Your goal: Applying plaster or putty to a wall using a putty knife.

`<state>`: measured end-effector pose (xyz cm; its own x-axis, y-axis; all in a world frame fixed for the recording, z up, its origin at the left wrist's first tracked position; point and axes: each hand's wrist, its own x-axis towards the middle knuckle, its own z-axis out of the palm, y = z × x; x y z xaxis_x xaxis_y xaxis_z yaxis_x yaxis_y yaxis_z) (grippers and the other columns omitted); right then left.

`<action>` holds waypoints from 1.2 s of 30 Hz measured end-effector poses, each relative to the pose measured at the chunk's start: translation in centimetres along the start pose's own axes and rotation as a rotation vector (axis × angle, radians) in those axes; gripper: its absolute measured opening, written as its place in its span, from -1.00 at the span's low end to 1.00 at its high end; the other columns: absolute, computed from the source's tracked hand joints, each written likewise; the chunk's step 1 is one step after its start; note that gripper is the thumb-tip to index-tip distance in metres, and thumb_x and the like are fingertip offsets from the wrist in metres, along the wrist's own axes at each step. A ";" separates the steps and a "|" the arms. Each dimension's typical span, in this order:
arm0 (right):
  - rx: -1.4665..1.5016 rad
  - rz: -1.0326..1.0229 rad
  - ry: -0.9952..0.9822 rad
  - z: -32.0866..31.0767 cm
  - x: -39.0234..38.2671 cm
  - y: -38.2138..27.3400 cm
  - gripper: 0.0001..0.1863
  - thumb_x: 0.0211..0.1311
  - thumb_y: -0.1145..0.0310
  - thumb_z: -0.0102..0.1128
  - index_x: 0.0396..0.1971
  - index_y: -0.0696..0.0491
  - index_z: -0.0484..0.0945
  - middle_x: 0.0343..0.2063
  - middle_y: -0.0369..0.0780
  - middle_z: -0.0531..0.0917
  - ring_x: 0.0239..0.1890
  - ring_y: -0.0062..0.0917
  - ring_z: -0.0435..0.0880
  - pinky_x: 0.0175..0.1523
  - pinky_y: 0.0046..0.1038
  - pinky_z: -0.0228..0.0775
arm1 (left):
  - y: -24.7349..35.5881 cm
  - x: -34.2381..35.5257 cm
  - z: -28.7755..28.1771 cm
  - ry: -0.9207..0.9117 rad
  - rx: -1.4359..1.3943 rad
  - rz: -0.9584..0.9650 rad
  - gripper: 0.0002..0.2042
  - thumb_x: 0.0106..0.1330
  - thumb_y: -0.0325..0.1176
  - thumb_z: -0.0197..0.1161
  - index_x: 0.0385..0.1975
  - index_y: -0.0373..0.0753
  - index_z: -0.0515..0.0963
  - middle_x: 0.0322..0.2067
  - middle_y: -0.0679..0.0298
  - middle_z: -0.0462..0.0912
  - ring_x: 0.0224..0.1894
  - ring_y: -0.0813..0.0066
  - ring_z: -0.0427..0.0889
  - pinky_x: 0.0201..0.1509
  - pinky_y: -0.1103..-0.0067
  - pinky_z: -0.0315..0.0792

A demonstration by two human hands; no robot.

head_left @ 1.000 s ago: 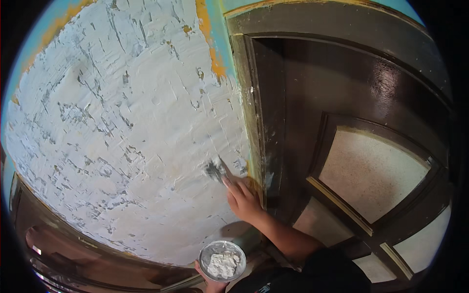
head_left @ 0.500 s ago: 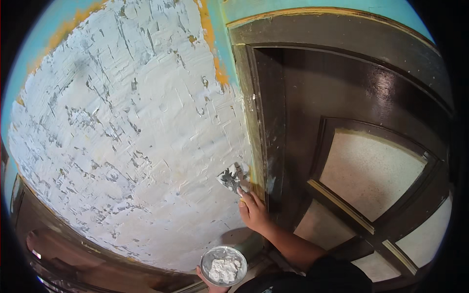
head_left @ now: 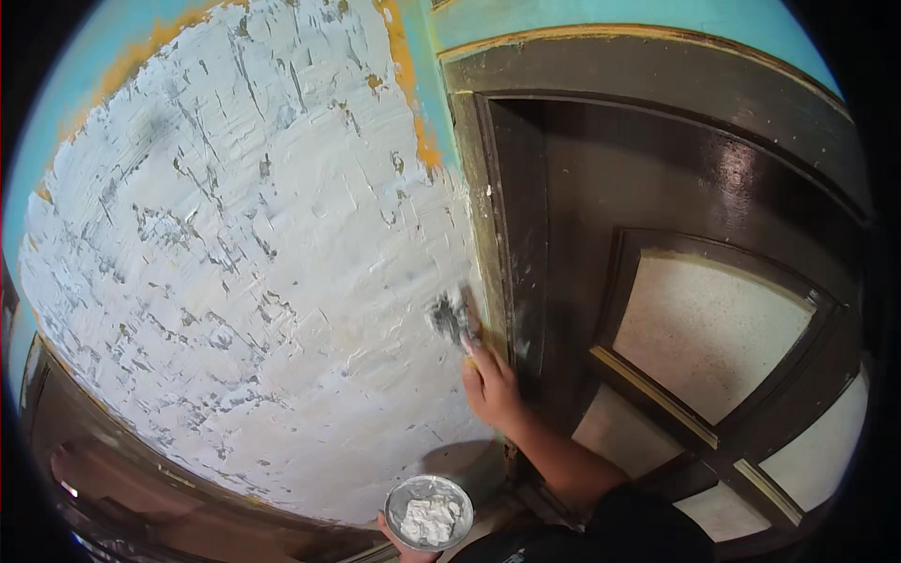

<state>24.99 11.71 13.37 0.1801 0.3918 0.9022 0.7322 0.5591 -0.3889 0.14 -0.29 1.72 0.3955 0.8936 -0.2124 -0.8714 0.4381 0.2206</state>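
Observation:
My right hand [head_left: 492, 387] grips the handle of a putty knife [head_left: 453, 319]. The knife's grey blade, smeared with white, lies against the wall close to the door frame and is slightly blurred. White putty in rough strokes coats the wall [head_left: 310, 281], with dark grey gaps showing through it. Low down, my left hand [head_left: 408, 549] is wrapped round a round metal bowl [head_left: 389, 511]. A lump of white putty [head_left: 432, 519] sits in the bowl. Most of my left hand is hidden under the bowl.
Right of the putty stands a brown wooden door [head_left: 601, 178] with pale panels, set in a worn frame [head_left: 497, 244]. Orange and turquoise paint [head_left: 427, 141] borders the coated area. Dark brown wooden furniture [head_left: 141, 497] stands at lower left.
My right hand and the putty knife have moved a little upward along the wall beside the door frame. The bowl in my left hand has hardly shifted.

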 end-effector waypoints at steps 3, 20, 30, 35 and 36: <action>0.058 0.074 -0.019 -0.5 5.3 -1.5 -0.49 0.30 0.45 0.05 0.27 0.06 0.30 -0.25 -0.06 0.53 -0.28 -0.12 0.56 -0.19 -0.26 0.44 | 0.0 0.4 0.0 0.026 -0.279 -0.128 -0.11 0.15 0.49 -0.29 0.28 -0.12 0.29 0.23 0.08 0.37 0.23 -0.04 0.38 0.28 0.02 0.26; 0.079 0.067 0.025 -1.0 7.2 0.1 -0.53 0.35 0.50 -0.05 0.26 0.18 0.29 0.01 0.10 0.51 -0.02 -0.05 0.54 0.12 -0.33 0.36 | -0.4 2.0 -7.1 -0.286 0.693 0.239 -0.36 0.29 -0.34 0.26 0.34 -0.16 0.12 0.17 0.16 0.42 0.15 0.25 0.48 0.22 0.29 0.43; 0.131 0.094 -0.019 -2.5 7.3 -2.2 -0.48 0.33 0.49 0.00 0.30 0.08 0.28 -0.14 0.03 0.53 -0.14 -0.12 0.57 -0.02 -0.28 0.42 | 0.0 1.3 -6.8 -0.405 1.360 0.589 -0.35 0.30 -0.26 0.27 0.35 -0.11 0.13 0.21 0.13 0.37 0.21 0.23 0.41 0.27 0.22 0.36; 0.107 0.098 -0.007 -1.1 6.6 -0.7 -0.49 0.34 0.49 -0.01 0.30 0.09 0.27 -0.11 0.05 0.53 -0.10 -0.09 0.56 0.02 -0.26 0.41 | -0.4 1.3 -6.3 -0.248 0.527 0.216 -0.38 0.38 0.08 -0.11 0.37 -0.09 0.10 0.25 0.12 0.34 0.23 0.18 0.39 0.30 0.17 0.32; 0.115 0.114 -0.020 -0.6 3.8 -0.1 -0.49 0.34 0.50 -0.01 0.29 0.11 0.27 -0.06 0.07 0.53 -0.05 -0.08 0.56 0.07 -0.26 0.41 | -0.1 1.5 -6.2 -0.205 0.321 0.142 -0.36 0.40 0.16 -0.21 0.38 -0.08 0.09 0.26 0.11 0.33 0.23 0.16 0.39 0.31 0.16 0.32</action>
<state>25.98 12.73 16.94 0.2434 0.4715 0.8476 0.6280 0.5894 -0.5082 -1.00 0.46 -4.53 0.3558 0.9341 0.0287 -0.7996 0.2883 0.5268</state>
